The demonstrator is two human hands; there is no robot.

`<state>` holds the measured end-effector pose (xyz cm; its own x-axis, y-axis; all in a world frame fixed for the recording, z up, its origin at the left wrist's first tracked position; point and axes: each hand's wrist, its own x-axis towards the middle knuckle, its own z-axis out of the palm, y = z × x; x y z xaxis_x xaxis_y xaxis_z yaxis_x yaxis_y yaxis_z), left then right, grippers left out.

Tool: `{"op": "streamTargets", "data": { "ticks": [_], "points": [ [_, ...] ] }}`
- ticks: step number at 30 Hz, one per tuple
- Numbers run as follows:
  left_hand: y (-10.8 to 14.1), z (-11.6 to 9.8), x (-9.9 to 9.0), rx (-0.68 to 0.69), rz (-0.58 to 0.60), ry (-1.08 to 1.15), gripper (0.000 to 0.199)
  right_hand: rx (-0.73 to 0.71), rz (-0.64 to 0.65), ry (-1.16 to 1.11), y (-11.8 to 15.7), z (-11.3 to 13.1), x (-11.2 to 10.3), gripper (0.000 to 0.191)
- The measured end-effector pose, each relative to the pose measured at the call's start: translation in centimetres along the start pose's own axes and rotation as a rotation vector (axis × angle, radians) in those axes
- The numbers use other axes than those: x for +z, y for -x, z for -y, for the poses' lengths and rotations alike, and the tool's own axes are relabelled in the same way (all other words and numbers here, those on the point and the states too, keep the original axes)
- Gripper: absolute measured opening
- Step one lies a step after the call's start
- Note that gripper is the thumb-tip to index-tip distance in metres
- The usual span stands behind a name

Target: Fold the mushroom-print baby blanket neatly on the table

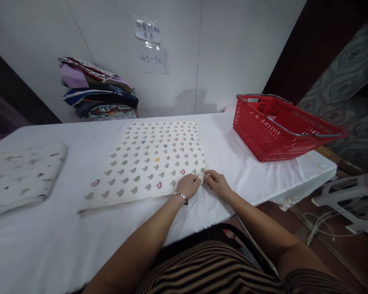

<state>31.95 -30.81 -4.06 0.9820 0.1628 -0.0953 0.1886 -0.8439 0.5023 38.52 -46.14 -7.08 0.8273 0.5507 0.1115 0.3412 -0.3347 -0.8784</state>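
A white cloth with a mushroom print [147,159] lies folded in layers on the table in front of me. Its near right corner is between my two hands. My left hand [188,185] is closed on the cloth's near edge, just left of that corner, with a metal bracelet at the wrist. Right beside it, my right hand [217,183] pinches the corner's layered edges from the right side. The fingertips of both hands nearly meet there.
At the left lies another folded printed cloth [24,173]. A red basket [282,130] stands at the back right of the white-covered table [223,143]. Against the wall sits a stack of folded fabrics [99,92]. A white plastic stool [349,200] is on the floor at right.
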Motion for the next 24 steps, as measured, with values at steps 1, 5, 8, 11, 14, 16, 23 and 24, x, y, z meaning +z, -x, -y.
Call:
{"op": "streamTargets", "data": {
  "ticks": [1,5,8,11,14,16,23,24],
  "points": [
    [0.0,0.0,0.0,-0.007,0.004,0.006,0.034,0.007,0.005,-0.016,0.0,-0.1,0.0,0.027],
    [0.1,-0.1,-0.2,-0.039,0.003,0.033,0.031,-0.017,-0.009,-0.025,0.1,-0.3,0.0,0.018],
    [0.4,-0.2,-0.2,-0.03,-0.025,0.073,0.028,-0.064,-0.009,0.004,0.3,-0.4,-0.3,0.019],
    [0.7,-0.2,0.0,-0.013,-0.063,0.137,0.024,-0.119,0.007,0.069,0.4,-0.5,-0.4,0.029],
    [0.9,-0.3,0.2,-0.037,-0.099,0.199,0.019,-0.157,0.0,0.132,0.4,-0.7,-0.4,0.027],
    [1.1,-0.3,0.3,-0.068,-0.123,0.229,0.016,-0.172,-0.018,0.152,0.4,-0.8,-0.3,0.025],
    [1.4,-0.7,0.7,-0.007,-0.253,0.131,0.011,-0.223,-0.031,-0.017,0.7,-1.1,-0.1,0.024],
    [1.4,-0.7,0.8,0.017,-0.261,0.094,0.012,-0.234,-0.032,-0.041,0.7,-1.2,0.0,0.024]
  ]
}}
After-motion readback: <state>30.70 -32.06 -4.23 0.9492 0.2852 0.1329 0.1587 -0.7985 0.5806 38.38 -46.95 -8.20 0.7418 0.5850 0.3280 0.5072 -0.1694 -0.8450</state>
